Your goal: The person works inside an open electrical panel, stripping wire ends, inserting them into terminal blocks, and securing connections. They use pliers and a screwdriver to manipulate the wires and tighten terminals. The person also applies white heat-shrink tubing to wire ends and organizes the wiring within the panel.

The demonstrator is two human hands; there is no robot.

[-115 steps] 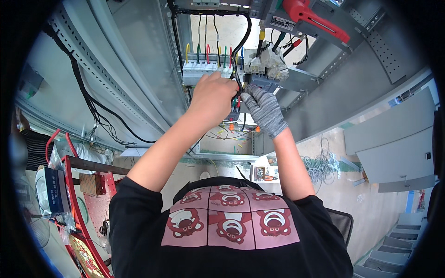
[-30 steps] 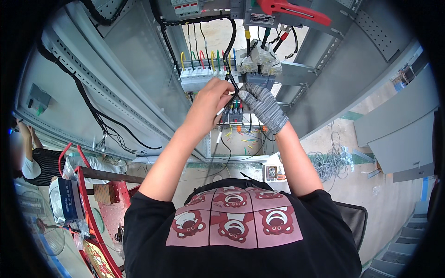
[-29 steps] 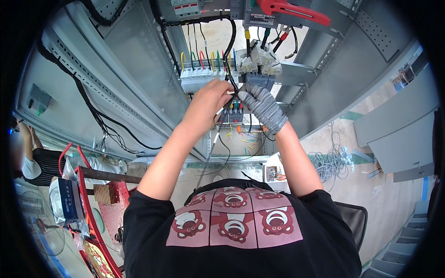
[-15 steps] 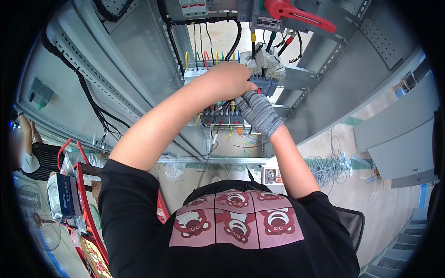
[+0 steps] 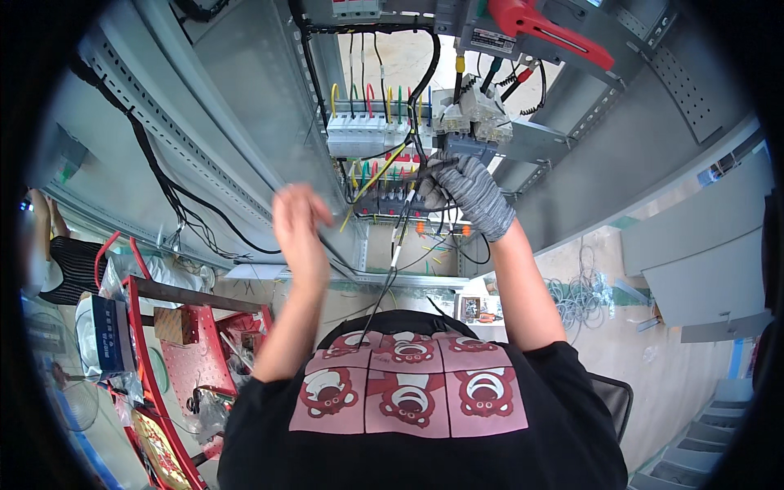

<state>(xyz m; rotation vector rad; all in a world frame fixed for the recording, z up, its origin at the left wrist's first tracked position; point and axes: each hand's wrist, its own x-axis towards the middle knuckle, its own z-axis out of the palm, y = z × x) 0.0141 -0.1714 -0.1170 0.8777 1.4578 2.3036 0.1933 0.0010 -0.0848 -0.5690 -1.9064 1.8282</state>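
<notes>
White breaker row: a line of white, box-shaped plastic breakers (image 5: 369, 137); thin yellow, red and green wires (image 5: 370, 96) loop along its top edge, so I'd call that part wired.
Black bundle: a thick, black-wrapped wire bundle (image 5: 435, 57) comes down past the right end of that row; its upper run looks neatly gathered.
Right hand: in a grey-striped knit glove (image 5: 467, 194), below and right of the row, fingers closed around the bundle's lower wires.
Left hand: bare, blurred (image 5: 300, 229), well apart, below and left of the row; fingers loosely parted, nothing visible in it.
Still loose: a slim black wire with a white sleeve (image 5: 395, 255) dangles below the row, and a yellow-green striped wire (image 5: 382, 173) slants just beneath it, so the lower wiring seems unfinished.
Grey breakers: dark grey breakers (image 5: 384, 204) sit below the row; I can't tell which terminals are filled.
</notes>
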